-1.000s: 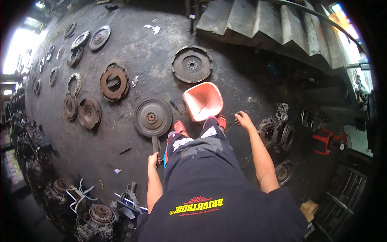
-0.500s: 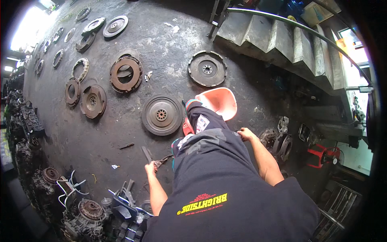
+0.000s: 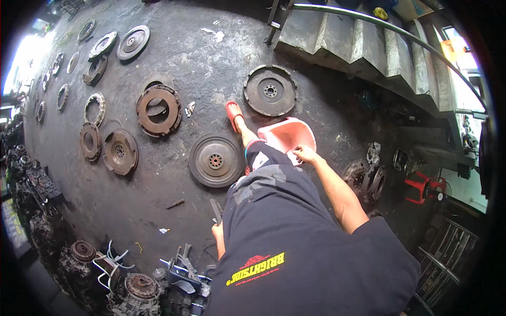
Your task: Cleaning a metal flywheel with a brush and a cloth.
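A flat dark metal bar, with a narrow straight blade, points up from my left hand. That hand is closed around its lower end, partly hidden by my shirt. My right hand is over the near edge of a pink plastic stool, its fingers loosely bent and apart with nothing seen in them. Between the bar and the stool, a round steel flywheel lies flat on the floor. Another flywheel with a notched rim lies beyond the stool. My foot in a red clog is set between the two.
Rusty rings and more discs lie to the left. A short rusty strip is on the floor. Gearbox parts crowd the lower left. Concrete stairs rise at upper right; clutch parts and a red stool stand right.
My right hand has moved from my hip up to the pink stool. One leg has stretched forward, showing the clog. The left hand has drawn closer to my body with the bar.
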Demonstrator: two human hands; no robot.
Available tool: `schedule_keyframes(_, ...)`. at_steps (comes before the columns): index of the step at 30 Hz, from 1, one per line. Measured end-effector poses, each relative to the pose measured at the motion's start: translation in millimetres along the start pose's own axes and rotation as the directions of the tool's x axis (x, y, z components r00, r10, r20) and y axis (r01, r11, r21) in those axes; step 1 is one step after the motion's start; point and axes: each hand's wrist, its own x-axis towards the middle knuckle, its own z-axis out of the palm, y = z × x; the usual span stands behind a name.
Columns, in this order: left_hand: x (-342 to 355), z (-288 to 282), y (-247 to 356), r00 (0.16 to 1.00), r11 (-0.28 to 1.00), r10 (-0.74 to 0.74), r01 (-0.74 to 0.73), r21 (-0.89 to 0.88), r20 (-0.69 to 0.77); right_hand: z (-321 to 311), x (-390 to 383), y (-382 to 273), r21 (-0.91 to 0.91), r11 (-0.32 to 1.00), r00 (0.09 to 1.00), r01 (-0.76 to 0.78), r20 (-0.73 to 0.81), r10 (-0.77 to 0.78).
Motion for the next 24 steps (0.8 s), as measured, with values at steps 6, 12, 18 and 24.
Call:
schedule_keyframes(6,28.3,-99.4,172.5,0.998,0.933,-0.041,0.052,-0.355,0.041,-30.3,63.9,-53.2,0.072,0.988,0.989,-0.136,-0.046,0.140)
schedule_keyframes(12,51.8,-180.5,344.3,0.979,0.872,0.165,-0.201,-0.446,-0.118,-90.5,149.9,-164.1,0.004,0.998,0.995,0.066,-0.078,-0.065)
schedule_keyframes(18,104.6,-167.0,421.6,0.950,0.965,0.256,-0.261,-0.005,-0.181,-149.7,197.3,-245.2,-0.067,0.910,0.878,0.409,-0.241,-0.413)
schedule_keyframes(24,115.5,-141.7,503.6,0.972,0.982,0.186,-0.186,0.020,-0.144,-165.8,245.7,-270.1,-0.276,0.936,0.888,0.220,-0.340,-0.309)
